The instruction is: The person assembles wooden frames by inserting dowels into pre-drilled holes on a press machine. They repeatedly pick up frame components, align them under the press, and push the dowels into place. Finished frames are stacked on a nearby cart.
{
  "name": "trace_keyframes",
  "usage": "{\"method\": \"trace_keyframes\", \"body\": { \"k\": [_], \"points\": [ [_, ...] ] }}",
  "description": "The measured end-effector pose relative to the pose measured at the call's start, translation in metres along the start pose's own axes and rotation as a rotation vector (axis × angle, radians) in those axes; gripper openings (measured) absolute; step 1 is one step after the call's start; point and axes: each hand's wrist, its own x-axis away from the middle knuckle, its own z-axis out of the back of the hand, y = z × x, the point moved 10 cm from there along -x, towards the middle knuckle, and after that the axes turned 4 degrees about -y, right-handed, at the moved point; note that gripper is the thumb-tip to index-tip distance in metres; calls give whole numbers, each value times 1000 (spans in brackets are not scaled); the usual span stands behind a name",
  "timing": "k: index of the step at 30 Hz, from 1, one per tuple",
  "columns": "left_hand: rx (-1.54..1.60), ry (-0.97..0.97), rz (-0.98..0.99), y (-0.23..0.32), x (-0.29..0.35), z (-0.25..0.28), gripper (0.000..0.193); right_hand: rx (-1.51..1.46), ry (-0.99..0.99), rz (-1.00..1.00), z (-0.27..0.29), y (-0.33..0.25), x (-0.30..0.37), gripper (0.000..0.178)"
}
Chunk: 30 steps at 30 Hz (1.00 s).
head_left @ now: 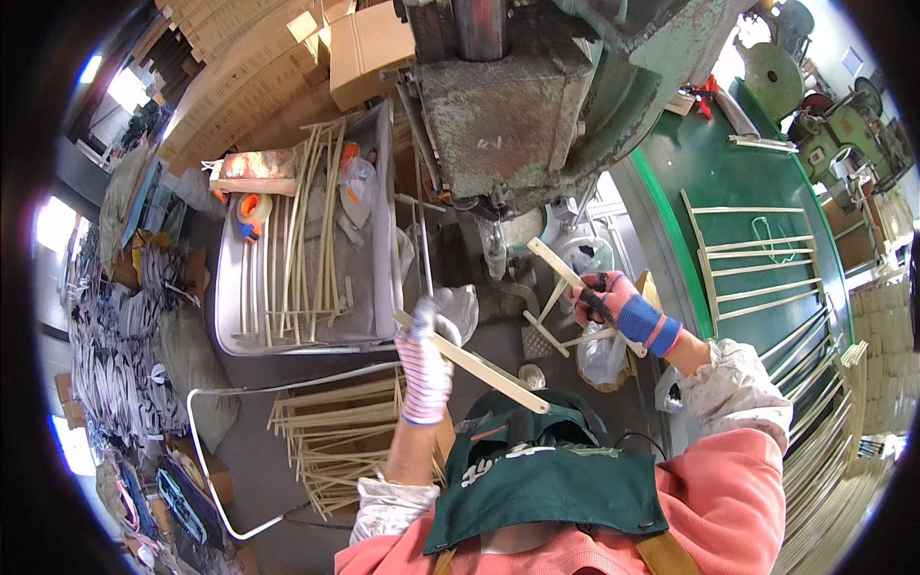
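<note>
In my left hand [425, 369], gloved in white with thin stripes, is one end of a flat cream-coloured bar [494, 372]. Its fingers are closed round it, and the far end, which has a small hole, slants down to the right in front of my apron. My right hand [613, 305], in a pink and blue glove with dark patches, grips a second flat cream bar [553, 261]. Thinner cream crosspieces [546, 333] show beside and below that hand; whether they join its bar I cannot tell. Both hands are below the green press head [508, 129].
A grey tray cart [369, 297] at left holds long cream bars, a tape roll [252, 211] and a plastic bag. More bars [331, 436] are stacked below it. On the green table [690, 172] at right lies a ladder-shaped frame [762, 270]. Cardboard boxes [369, 53] stand behind.
</note>
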Motion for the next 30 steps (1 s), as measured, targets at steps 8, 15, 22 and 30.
{"method": "trace_keyframes", "body": {
  "k": [8,15,22,30],
  "points": [
    [-151,-161,70,-11,-18,-29,36,-81,-99,-26,-2,7,-4,19],
    [-100,-211,120,-31,-37,-29,30,115,-113,-47,-13,10,1,21],
    [-125,-131,54,-39,-34,-32,34,65,-188,-4,-57,29,-6,22],
    [62,134,55,-60,-27,-25,30,677,-110,256,-89,17,-13,92]
  ]
}}
